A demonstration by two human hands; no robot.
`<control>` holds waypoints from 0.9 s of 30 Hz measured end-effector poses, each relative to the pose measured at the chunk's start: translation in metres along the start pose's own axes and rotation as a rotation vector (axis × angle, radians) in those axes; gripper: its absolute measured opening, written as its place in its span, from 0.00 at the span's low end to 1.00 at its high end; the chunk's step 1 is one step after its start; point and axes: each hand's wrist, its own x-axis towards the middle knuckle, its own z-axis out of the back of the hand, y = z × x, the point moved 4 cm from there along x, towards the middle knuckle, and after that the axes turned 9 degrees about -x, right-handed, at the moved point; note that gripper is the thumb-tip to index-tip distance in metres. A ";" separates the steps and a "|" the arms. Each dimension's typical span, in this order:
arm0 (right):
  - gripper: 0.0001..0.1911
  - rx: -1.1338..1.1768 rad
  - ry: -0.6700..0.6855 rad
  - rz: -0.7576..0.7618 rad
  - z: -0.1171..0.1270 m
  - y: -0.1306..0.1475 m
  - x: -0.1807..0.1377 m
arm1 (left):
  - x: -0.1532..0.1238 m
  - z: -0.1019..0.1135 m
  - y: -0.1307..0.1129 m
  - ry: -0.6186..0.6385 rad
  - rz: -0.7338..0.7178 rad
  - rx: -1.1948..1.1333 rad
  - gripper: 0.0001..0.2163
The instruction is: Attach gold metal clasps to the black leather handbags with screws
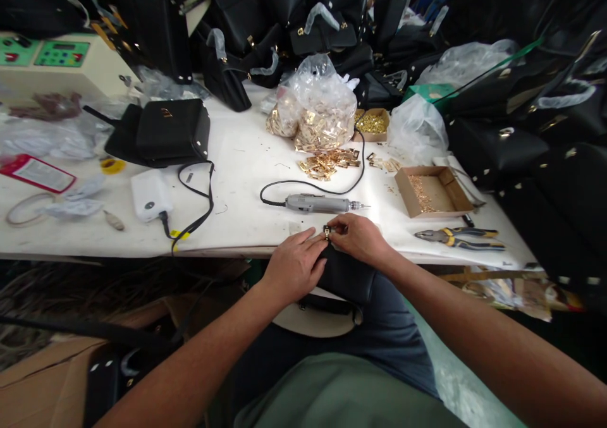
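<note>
A black bag (346,275) rests on my lap against the table's front edge, with a small gold metal clasp (327,231) at its far end. My right hand (358,235) pinches the clasp and the black piece under it between thumb and fingers. From the other side, my left hand (298,265) holds the bag, fingertips touching beside the clasp and thumb nearer me. Just beyond both hands lies a grey electric screwdriver (317,203), its bit pointing right and its black cord looping behind. Beneath my fingers the clasp is partly hidden.
Loose gold fittings (327,162) lie before a clear plastic bag of fittings (327,112). A cardboard box of small screws (434,191) and pliers (459,238) sit right. A white power adapter (150,195) and another black bag (173,131) are left. Black bags crowd the back and right.
</note>
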 end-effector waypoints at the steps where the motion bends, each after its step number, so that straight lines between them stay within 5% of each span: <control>1: 0.13 -0.002 0.000 -0.001 0.000 0.000 0.000 | 0.001 0.000 0.001 0.010 -0.001 -0.003 0.17; 14: 0.13 -0.027 0.016 0.029 0.004 0.003 -0.001 | 0.009 0.005 -0.004 0.046 -0.014 0.055 0.17; 27: 0.14 0.013 -0.032 0.063 0.004 0.012 -0.004 | -0.003 0.003 -0.004 -0.112 -0.054 0.140 0.18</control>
